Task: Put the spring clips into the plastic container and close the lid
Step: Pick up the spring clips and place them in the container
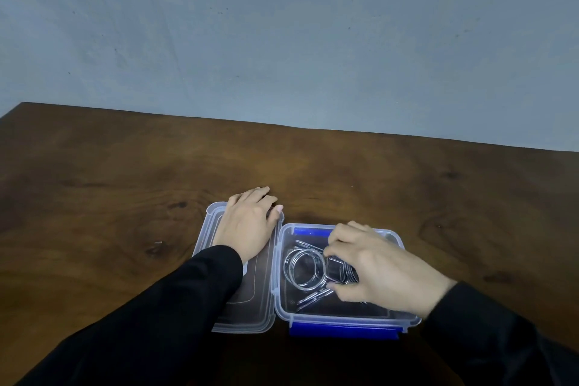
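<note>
A clear plastic container (283, 307) with blue latches stands open near the table's front edge. Its hinged clear lid (260, 298) lies flat to the left. Inside the container lie several metal spring clips (303, 267), round rings and straighter ones. My right hand (372, 266) reaches into the container, its fingers pinched on a small bundle of dark squarish clips (336, 271). My left hand (247, 222) rests flat, palm down, on the far part of the lid, fingers spread past its far edge. Both arms wear black sleeves.
The brown wooden table (125, 182) stretches wide to the left, right and back. A blue-grey wall (282, 41) rises behind its far edge. A blue latch (343, 332) sticks out at the container's near side.
</note>
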A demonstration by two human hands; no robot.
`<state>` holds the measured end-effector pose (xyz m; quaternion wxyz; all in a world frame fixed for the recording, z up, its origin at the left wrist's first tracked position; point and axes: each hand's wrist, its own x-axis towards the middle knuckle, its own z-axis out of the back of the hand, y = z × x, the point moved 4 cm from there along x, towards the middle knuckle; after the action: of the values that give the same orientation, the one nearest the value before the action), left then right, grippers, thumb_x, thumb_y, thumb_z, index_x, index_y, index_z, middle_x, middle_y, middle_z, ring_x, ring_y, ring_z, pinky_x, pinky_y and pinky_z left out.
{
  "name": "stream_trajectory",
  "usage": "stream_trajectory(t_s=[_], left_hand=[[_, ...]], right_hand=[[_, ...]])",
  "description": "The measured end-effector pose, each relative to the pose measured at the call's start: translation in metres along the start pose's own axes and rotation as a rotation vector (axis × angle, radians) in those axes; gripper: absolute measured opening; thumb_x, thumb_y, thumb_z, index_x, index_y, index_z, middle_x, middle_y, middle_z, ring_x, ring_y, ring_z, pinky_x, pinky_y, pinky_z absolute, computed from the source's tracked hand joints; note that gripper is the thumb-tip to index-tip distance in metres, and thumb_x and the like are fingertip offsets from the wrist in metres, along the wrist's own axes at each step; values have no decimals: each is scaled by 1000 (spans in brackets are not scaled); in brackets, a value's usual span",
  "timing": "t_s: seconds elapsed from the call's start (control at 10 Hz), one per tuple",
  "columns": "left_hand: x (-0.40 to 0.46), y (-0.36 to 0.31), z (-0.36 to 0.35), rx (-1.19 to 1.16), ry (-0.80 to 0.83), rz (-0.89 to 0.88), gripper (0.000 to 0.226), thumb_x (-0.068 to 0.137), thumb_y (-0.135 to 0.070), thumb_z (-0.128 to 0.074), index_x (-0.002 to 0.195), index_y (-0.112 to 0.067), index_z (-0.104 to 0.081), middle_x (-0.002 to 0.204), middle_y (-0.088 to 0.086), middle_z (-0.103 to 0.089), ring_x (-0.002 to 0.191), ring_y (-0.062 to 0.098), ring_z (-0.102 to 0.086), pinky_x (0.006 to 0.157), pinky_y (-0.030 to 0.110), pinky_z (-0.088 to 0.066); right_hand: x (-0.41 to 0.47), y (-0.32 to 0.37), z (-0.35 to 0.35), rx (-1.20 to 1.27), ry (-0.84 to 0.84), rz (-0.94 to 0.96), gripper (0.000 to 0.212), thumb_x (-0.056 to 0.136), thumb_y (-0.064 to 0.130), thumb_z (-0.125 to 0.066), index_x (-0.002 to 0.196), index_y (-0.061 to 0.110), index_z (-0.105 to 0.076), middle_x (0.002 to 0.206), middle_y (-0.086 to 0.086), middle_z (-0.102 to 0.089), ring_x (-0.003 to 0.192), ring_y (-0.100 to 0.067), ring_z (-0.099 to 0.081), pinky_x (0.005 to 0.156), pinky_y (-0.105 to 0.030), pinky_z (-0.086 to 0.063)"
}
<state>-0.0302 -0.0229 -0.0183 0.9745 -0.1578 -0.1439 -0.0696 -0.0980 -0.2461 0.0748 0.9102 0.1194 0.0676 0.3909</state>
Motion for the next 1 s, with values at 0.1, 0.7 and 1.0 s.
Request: stream_trajectory(t_s=[0.1, 0.7, 1.0], left_hand=[[0, 0, 0, -4, -1, 4, 32, 100, -38, -44, 111, -21, -69, 132, 3, -63, 127, 18, -51, 104, 39, -35], [0, -1, 2, 4, -1, -5, 33, 101, -38, -42, 111, -21, -69, 133, 3, -62, 128, 17, -50, 103, 39, -34], [0, -2, 3, -7, 8, -8, 37, 101, -40, -39, 115, -21, -68, 134, 3, -61, 128, 17, -49, 104, 38, -34]], right_hand=[[4, 1, -4, -11, 7, 4, 44, 85, 56, -61, 111, 22, -69, 105, 11, -51, 98, -11, -45, 87, -36, -50], [15, 8, -11, -38, 48, -23, 51, 89, 63, -57, 120, 23, -65, 111, 10, -52, 102, -10, -44, 92, -33, -45], [12, 11, -11, -54, 27, -19, 51, 90, 64, -53, 117, 23, -66, 110, 10, -54, 107, -9, -47, 103, -29, -34]])
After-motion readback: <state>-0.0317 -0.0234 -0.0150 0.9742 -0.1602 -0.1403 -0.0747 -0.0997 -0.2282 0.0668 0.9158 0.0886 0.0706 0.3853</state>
